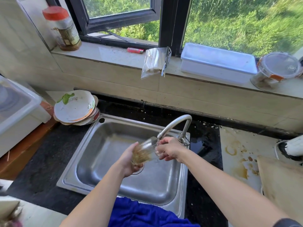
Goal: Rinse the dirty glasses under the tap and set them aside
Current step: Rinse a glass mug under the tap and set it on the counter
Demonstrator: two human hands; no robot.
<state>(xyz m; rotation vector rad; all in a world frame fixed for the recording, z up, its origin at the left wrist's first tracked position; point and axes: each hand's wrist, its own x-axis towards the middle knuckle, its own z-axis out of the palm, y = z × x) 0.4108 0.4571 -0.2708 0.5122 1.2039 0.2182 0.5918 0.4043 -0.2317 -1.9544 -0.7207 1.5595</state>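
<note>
Domestic kitchen: washing-up station beneath a window.
A stainless sink with a swivel tap is set in a dark stone counter. Used plates are stacked at its back left corner. Behind is a tiled wall. The window sill carries a red-lidded jar, a lighter, bagged sticks, a lidded white box and a clip-top container.

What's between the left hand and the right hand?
Head view: the glass, gripped by left hand and right hand, at the tap spout.

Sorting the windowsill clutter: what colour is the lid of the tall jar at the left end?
Orange-red; the jar lid shows best in the head view.
</note>
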